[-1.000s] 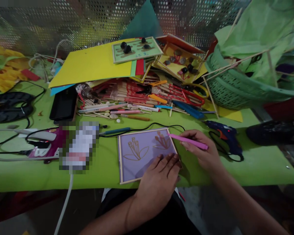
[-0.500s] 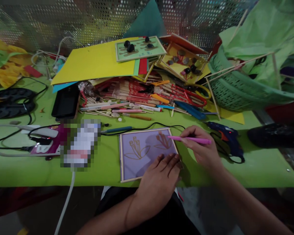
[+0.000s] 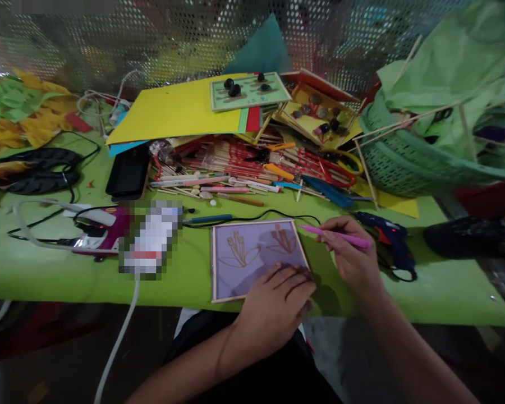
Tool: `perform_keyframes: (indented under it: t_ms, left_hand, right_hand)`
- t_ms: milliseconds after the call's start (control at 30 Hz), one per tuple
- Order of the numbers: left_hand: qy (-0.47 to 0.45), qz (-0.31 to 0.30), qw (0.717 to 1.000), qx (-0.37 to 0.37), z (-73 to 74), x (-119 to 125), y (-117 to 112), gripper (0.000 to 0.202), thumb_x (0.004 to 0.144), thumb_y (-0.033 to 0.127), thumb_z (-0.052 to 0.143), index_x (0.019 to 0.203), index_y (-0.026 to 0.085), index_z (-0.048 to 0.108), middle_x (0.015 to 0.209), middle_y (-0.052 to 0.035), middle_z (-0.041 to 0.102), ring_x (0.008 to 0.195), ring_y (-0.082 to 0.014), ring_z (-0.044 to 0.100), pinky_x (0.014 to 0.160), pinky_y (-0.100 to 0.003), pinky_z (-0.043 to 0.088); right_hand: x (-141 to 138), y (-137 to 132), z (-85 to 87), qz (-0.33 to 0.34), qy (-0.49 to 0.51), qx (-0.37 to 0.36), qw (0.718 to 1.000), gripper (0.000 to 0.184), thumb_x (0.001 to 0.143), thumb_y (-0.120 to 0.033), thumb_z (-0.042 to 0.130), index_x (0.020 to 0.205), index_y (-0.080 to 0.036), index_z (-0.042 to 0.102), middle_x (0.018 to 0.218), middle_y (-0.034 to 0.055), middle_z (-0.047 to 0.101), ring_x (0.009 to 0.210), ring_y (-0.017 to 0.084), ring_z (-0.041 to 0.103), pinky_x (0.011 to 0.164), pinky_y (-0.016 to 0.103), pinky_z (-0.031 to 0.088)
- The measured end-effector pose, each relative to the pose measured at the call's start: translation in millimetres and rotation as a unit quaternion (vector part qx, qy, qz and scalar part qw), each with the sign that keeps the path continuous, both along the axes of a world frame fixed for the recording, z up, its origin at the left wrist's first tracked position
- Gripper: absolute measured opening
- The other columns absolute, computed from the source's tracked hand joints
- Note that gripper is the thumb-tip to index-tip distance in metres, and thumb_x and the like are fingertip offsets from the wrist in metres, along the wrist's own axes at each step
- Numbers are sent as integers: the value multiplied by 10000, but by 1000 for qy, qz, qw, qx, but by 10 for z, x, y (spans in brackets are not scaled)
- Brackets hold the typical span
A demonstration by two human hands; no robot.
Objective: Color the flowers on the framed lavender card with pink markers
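A purple framed card (image 3: pixel 252 255) with two drawn flowers lies near the front edge of the green table (image 3: pixel 446 286). My left hand (image 3: pixel 278 306) rests flat on its lower right corner, fingers spread. To the right of the card, my right hand (image 3: pixel 351 255) is closed on a pink pen (image 3: pixel 336 236). The pen's tip points left and sits just off the card's upper right corner.
A blue glue gun (image 3: pixel 387 238) lies right of my right hand. Behind the card run a black cord (image 3: pixel 261 216), loose sticks and pens (image 3: pixel 235 179), yellow paper (image 3: pixel 177 109), framed stone pieces (image 3: pixel 248 90) and a green basket (image 3: pixel 404 151). A blurred object (image 3: pixel 151 238) and cables lie left.
The pen tip has moved off the right flower drawing to just right of the card. My left hand stays on the card. The view has shifted slightly.
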State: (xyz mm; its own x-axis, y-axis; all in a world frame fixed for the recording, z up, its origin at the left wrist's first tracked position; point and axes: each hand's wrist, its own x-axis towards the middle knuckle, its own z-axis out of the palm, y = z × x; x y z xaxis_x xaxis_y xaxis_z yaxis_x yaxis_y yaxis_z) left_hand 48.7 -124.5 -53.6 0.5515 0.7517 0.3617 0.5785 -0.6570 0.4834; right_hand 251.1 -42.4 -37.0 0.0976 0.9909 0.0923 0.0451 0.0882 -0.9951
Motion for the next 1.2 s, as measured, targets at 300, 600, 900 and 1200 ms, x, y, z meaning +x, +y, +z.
perform_keyframes:
  t_ms: [300, 600, 900, 1200]
  left_hand:
    - [25, 17, 999, 15, -3, 10, -45, 319, 1037, 295, 523, 1334, 208, 603, 1396, -23, 672, 1302, -165, 605, 1183, -376, 412]
    - [39, 36, 998, 45, -80, 55, -41, 344, 1046, 314, 511, 1356, 191, 597, 1436, -33, 650, 1349, -182, 581, 1169, -395, 417]
    - [47, 38, 997, 58, -94, 30, -42, 334, 1062, 306, 480, 1351, 192, 602, 1444, -16, 645, 1356, -168, 571, 1167, -376, 408]
    - [33, 32, 998, 47, -118, 35, -48, 335, 1069, 306, 466, 1352, 171, 582, 1467, -31, 625, 1375, -189, 552, 1176, -392, 393]
  right_hand:
    - [-30, 6, -33, 21, -4, 0, 1000, 135, 829, -309, 782, 925, -232, 727, 835, 16, 672, 714, 169, 639, 562, 264, 444]
    - [-111, 0, -16, 61, -33, -16, 997, 149, 839, -321, 795, 907, -219, 710, 781, -10, 653, 639, 129, 553, 582, 253, 434]
    - [-87, 20, -64, 46, -33, -5, 998, 141, 832, -308, 812, 898, -215, 730, 787, -6, 660, 645, 118, 564, 564, 232, 425]
    - [-79, 2, -43, 21, -21, 16, 999, 115, 846, -297, 800, 923, -231, 746, 827, 2, 679, 694, 132, 639, 580, 234, 468]
